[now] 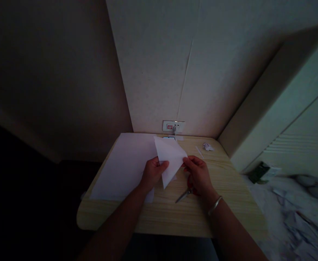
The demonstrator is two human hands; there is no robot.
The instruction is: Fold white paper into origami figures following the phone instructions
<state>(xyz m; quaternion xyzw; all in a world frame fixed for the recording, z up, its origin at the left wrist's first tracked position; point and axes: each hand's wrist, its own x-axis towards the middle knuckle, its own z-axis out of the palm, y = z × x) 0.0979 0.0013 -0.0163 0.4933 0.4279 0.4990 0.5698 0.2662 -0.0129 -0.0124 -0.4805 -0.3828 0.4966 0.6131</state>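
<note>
Both my hands hold a folded sheet of white paper [170, 154] above the middle of the table. My left hand [152, 174] pinches its left edge, thumb on top and fingers behind. At the right corner, the thumb and fingers of my right hand [198, 172] grip the paper. Under my right hand lies a pair of scissors [185, 194] with red handles, blades pointing to the front left; the hand partly hides the handles. Larger white sheets [118, 165] lie flat on the table's left side, beneath and beside my left hand.
The pale wooden table [175, 221] stands against the wall. A crumpled paper [207, 146] and a thin paper strip [199, 152] lie at its back right. Behind the held paper, a phone-like edge [169, 137] shows below a wall socket [173, 126] with a plug in it.
</note>
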